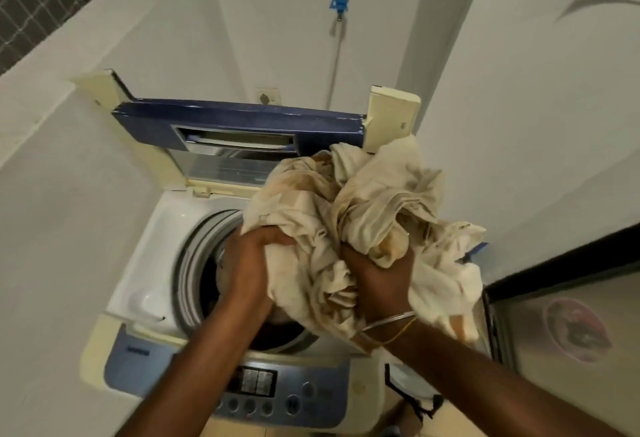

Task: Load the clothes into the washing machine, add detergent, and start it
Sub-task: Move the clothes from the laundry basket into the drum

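The left hand [256, 260] and right hand [377, 277] each clutch a fistful of the crumpled, stained cream cloth bundle [363, 201], gathered tight, evidently so nothing trails. It hangs above the white top-loader's grey-rimmed drum opening [199, 280], directly beneath the left hand

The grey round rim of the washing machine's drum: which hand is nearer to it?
Left. The left hand is over the grey round drum rim, gripping the crumpled cream cloth. The right hand grips the same cloth farther to the right.
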Demonstrator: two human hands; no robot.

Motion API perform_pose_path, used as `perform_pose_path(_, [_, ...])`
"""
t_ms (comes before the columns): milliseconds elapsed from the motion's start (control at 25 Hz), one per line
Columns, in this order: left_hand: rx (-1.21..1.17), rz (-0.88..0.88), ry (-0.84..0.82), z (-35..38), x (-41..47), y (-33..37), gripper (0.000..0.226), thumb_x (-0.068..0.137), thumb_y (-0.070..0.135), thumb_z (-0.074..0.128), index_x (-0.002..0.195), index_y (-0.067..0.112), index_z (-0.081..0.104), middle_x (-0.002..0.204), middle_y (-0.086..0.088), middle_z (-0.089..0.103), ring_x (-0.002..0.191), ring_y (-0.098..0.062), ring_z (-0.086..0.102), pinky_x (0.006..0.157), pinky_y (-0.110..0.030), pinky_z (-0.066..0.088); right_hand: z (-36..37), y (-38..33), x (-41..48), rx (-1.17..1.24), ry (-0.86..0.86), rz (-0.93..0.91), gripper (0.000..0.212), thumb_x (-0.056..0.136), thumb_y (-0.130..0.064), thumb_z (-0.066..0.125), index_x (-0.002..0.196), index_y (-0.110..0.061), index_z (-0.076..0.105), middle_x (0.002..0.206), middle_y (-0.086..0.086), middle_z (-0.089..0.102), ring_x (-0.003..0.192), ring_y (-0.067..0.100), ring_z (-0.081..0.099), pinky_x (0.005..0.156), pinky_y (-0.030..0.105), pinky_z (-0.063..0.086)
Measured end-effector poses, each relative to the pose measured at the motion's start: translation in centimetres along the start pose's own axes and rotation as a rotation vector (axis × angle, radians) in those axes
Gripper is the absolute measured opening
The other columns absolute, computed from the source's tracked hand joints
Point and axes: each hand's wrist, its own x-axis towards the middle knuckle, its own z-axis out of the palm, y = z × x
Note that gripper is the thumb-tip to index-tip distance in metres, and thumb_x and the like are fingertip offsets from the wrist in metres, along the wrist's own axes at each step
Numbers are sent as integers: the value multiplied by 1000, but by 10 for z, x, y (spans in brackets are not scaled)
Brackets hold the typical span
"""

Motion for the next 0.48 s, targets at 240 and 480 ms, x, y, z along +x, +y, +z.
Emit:
perform_pose_path(240, [0, 111, 303, -113, 37, 16, 56, 50, 5, 71, 105, 8, 73, 101, -7, 76, 90, -29, 71, 82, -43, 58, 105, 72, -23, 5, -266, 125, 56, 60, -25, 86, 112, -34, 66, 113, -8, 72, 111, 11, 66, 100, 28, 49])
perform_pose_path(480, [620, -46, 155, -156, 121, -58, 75, 60, 31, 86, 128, 16, 58, 122, -6, 67, 100, -22, 66, 88, -33, 52, 108, 193, 2, -726, -545, 391, 54, 73, -33, 82, 121, -21, 60, 122, 3, 61, 118, 24, 60, 98, 36, 48])
